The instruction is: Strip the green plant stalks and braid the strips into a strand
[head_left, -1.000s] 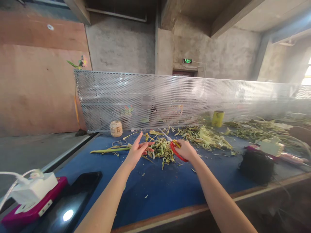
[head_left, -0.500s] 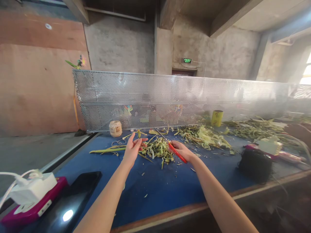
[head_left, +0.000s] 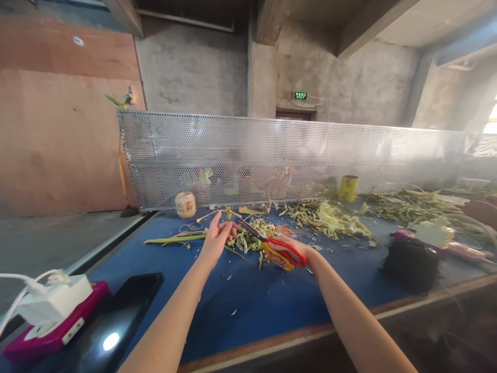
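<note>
The person's right hand (head_left: 285, 247) is closed around the handles of red-and-yellow scissors (head_left: 267, 241), whose blades reach toward the tips of the left hand (head_left: 217, 238). The left hand's fingers are curled, their tips drawn close together; whether they pinch anything cannot be told. Between the hands lies a pile of chopped plant clippings (head_left: 248, 242), partly beneath the blades. A long green stalk (head_left: 174, 240) extends leftward from beside the left hand, and a larger heap of leaves (head_left: 326, 220) lies beyond the right hand, to its right. Half a second ago the scissors stood edge-on, blades angled farther away; now both handle loops show and the blades sit lower, nearer the left fingertips. The left hand has barely shifted.
</note>
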`<action>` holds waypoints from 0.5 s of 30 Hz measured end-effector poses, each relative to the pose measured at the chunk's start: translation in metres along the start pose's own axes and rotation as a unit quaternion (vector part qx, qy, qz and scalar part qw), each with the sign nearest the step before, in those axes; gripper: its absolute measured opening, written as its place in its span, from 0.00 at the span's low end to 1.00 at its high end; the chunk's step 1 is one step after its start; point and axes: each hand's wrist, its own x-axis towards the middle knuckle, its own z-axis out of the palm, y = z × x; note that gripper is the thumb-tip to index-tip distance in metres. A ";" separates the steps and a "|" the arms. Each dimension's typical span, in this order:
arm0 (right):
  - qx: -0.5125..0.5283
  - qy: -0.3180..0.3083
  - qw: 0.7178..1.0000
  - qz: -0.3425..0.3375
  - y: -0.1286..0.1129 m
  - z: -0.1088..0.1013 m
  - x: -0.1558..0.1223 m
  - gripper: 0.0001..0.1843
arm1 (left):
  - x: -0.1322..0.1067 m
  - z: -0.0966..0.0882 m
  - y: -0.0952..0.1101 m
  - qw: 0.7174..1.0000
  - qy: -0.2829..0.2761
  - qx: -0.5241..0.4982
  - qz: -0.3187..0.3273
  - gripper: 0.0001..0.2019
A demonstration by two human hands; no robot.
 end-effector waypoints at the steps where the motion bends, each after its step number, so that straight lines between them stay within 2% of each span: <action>1: 0.000 0.001 1.000 0.001 -0.001 0.000 0.000 0.21 | 0.000 0.000 0.000 1.000 -0.003 0.003 0.000 0.40; 8: 0.011 0.014 1.000 0.002 -0.001 0.001 0.001 0.22 | -0.003 0.000 -0.002 0.997 -0.062 0.017 -0.033 0.39; 15: 0.029 -0.003 1.000 0.000 0.003 -0.005 0.003 0.21 | -0.002 0.000 -0.003 0.996 -0.078 0.003 -0.040 0.39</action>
